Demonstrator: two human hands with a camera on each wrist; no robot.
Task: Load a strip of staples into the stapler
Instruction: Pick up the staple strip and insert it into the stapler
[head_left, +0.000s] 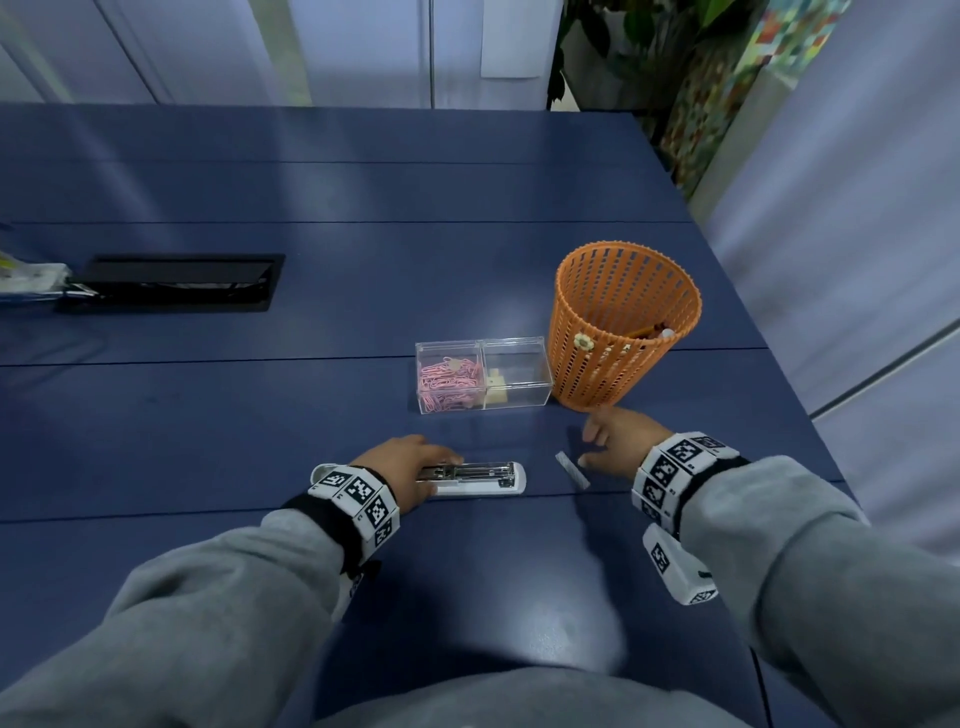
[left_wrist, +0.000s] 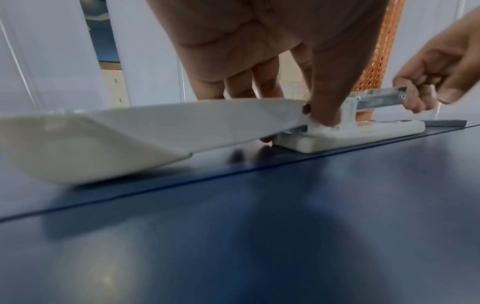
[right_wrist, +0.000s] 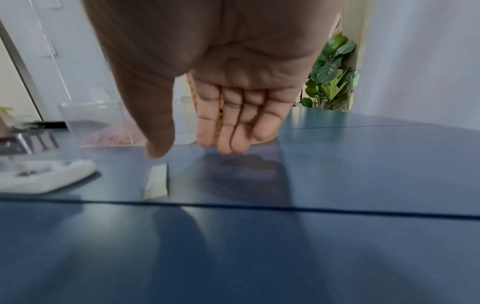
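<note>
A white stapler (head_left: 470, 479) lies opened flat on the blue table, its lid (left_wrist: 103, 139) folded back to the left and its metal magazine (head_left: 467, 472) exposed. My left hand (head_left: 439, 474) grips it at the hinge, thumb (left_wrist: 324, 111) on the near side and fingers on the far side. A short grey strip of staples (head_left: 572, 470) lies on the table just right of the stapler. My right hand (head_left: 589, 446) hovers low beside the strip, fingers relaxed and empty. In the right wrist view its thumb tip (right_wrist: 158, 152) hangs just above the strip (right_wrist: 155, 181).
A clear two-compartment box (head_left: 483, 374) with pink paper clips stands behind the stapler. An orange slotted basket (head_left: 623, 322) stands to its right. A black cable hatch (head_left: 171, 283) sits at the far left. The table's right edge runs close to my right arm.
</note>
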